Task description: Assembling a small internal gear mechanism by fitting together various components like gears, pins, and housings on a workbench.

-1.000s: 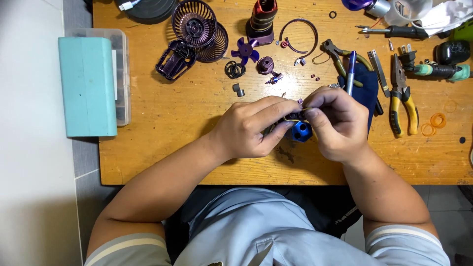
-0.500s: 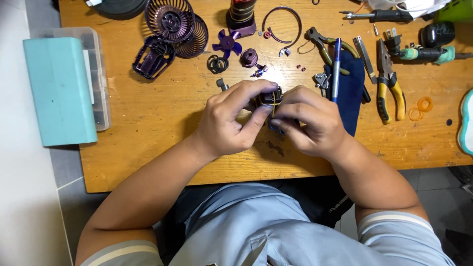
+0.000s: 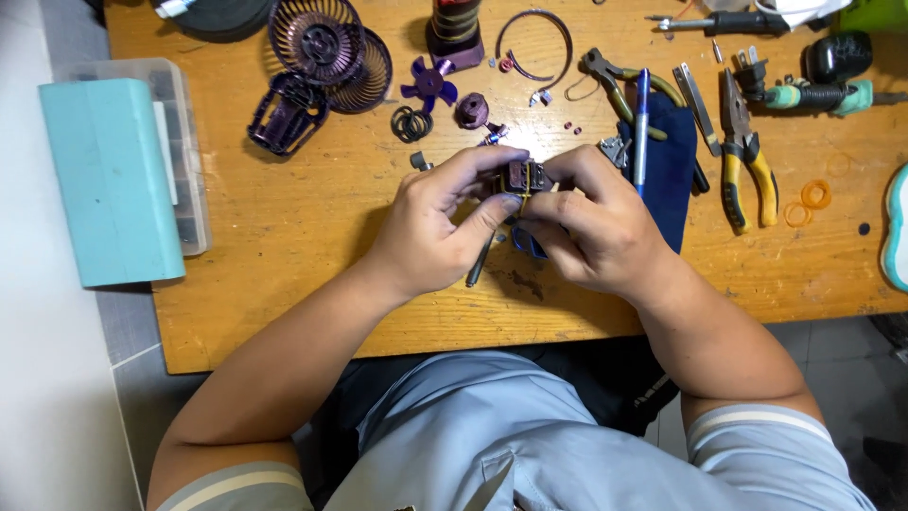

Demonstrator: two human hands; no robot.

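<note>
Left hand [image 3: 430, 232] and right hand [image 3: 591, 227] grip small motor [image 3: 523, 177] above wooden table [image 3: 284, 218]

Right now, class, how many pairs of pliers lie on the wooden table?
2. The yellow-handled pliers lie right of the blue cloth; the green-handled pliers lie above it, partly under the blue pen. The hands may hide others.

head camera, looking straight down, close over wooden table [image 3: 284, 237], single view
</note>
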